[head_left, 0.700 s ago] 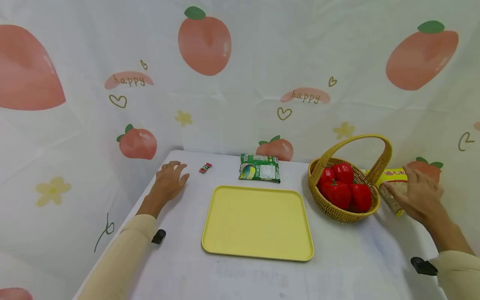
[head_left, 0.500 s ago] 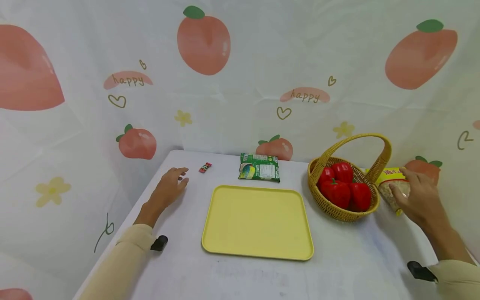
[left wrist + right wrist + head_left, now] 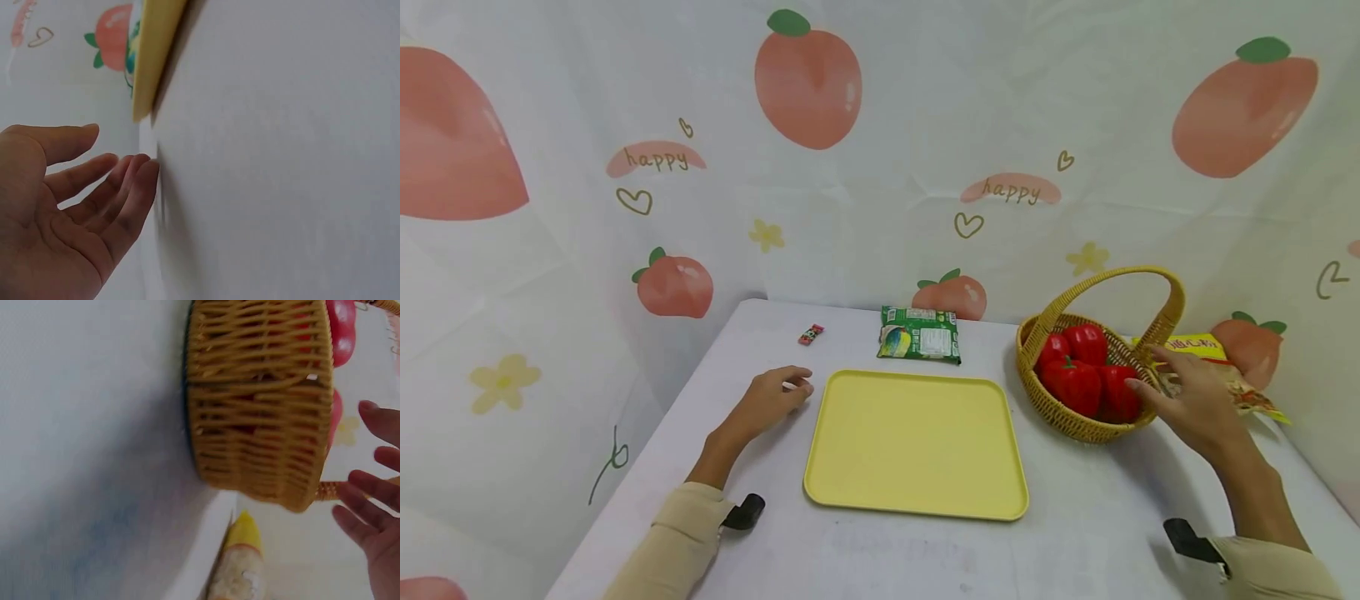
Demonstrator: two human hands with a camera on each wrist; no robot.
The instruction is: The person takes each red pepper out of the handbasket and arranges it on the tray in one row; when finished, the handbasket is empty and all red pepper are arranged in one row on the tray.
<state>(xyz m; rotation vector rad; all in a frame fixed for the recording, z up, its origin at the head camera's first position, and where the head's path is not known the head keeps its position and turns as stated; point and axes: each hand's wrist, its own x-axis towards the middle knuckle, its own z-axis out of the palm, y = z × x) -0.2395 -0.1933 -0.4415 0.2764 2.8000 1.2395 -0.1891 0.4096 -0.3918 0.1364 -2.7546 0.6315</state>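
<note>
My left hand (image 3: 772,402) hovers by the left edge of the yellow tray (image 3: 917,442), fingers loosely bent and holding nothing. In the left wrist view its palm (image 3: 69,237) faces the camera, with the tray's corner (image 3: 153,62) beyond the fingertips. On the right, a woven basket (image 3: 1078,429) with a tall handle holds several red bell peppers (image 3: 1072,388). My right hand (image 3: 1198,404) is spread at the basket's right rim, close to the handle's base. From the right wrist, the fingers (image 3: 372,487) appear apart above the wicker side (image 3: 262,425), with nothing between them.
Behind my right hand lies a yellow-topped food bag (image 3: 1195,345), partly hidden by hand and basket. A green packet (image 3: 919,335) is at the table's back, and a small red-and-green wrapped piece (image 3: 811,335) at back left. A patterned cloth (image 3: 865,217) hangs behind the table.
My left hand has moved right and nearer, towards the tray. My right hand has shifted left from over the yellow-topped bag to the basket's rim, uncovering more of the bag.
</note>
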